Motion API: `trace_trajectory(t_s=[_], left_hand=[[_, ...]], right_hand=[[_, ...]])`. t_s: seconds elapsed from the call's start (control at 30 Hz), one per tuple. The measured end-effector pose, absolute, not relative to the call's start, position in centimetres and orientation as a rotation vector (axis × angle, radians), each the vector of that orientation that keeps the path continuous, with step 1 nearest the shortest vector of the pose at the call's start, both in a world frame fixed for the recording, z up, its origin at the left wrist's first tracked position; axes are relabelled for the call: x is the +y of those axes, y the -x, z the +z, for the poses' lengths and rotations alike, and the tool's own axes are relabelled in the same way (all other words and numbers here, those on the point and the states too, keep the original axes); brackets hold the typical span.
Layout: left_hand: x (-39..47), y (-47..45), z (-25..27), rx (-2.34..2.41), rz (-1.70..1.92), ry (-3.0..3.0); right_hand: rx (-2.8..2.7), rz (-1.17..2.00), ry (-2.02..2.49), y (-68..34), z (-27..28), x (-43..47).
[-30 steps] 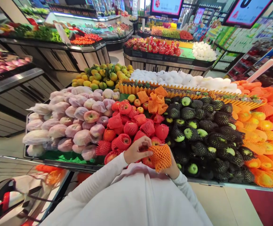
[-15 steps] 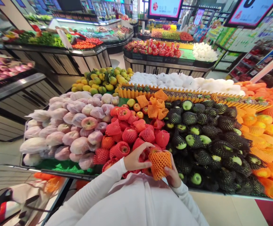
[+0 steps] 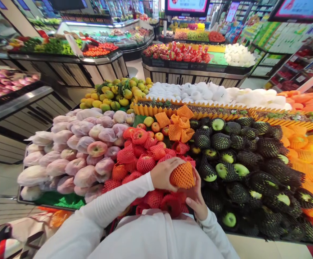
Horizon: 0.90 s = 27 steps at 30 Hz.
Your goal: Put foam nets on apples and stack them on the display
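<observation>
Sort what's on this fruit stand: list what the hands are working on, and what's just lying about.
In hand: left hand, right hand, fruit in orange foam net, red-netted apples.
Lying about: black-netted green apples, bagged apples, spare orange nets.

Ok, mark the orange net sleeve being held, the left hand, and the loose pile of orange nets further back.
orange net sleeve [image 3: 182, 175], head view, middle of its mesh.
left hand [image 3: 165, 173], head view, back of the hand.
pile of orange nets [image 3: 178, 124], head view, centre of the heap.
</observation>
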<state>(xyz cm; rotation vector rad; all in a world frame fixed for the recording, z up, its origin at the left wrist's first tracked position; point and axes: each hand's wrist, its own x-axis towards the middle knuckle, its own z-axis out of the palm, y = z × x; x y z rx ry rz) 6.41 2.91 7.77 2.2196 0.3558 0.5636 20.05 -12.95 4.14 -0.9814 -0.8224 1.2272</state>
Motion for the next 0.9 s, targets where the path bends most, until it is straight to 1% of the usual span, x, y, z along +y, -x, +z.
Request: trace_trajectory(t_s=[0.1,0.17,0.23,0.33,0.47,0.53,0.6,0.67,0.73,0.8,0.9], left_hand=[[7.9,-8.0,7.3,0.645,0.629,-2.431],[11.2,-8.9,6.7,0.841,0.613,-2.533],[13.3,-9.8,5.8,0.927,0.558,-2.582],[13.8,-11.2,4.4,0.868,0.381,-2.64],[13.0,-12.6,3.9,0.742,0.015,-2.63],[13.7,-12.7,4.6,0.602,-0.075,-2.531],[15.3,-12.5,5.5,0.531,-0.085,-2.423],[17.1,-12.1,5.9,0.653,-0.071,-2.38],[18.5,-11.4,5.7,0.9,-0.081,-2.395],[19.3,-10.8,4.8,1.091,-0.151,-2.409],[19.1,-10.3,3.3,1.231,-0.317,-2.414]], right_hand=[[-0.922,1.065,0.978,-20.7,5.1,-11.7],[-0.943,1.01,0.975,-21.0,5.5,-11.3],[-0.934,0.986,0.993,-21.4,5.5,-11.3],[-0.923,0.97,1.041,-21.7,4.6,-11.7],[-0.89,0.971,1.077,-21.8,3.3,-12.1],[-0.89,0.977,1.082,-21.8,3.0,-12.2],[-0.902,0.973,1.085,-21.8,2.9,-12.2],[-0.909,0.972,1.088,-21.9,2.9,-12.2],[-0.909,0.98,1.087,-21.8,2.9,-12.1],[-0.909,1.0,1.085,-21.7,2.8,-12.1],[-0.916,1.039,1.073,-21.3,2.5,-12.1]])
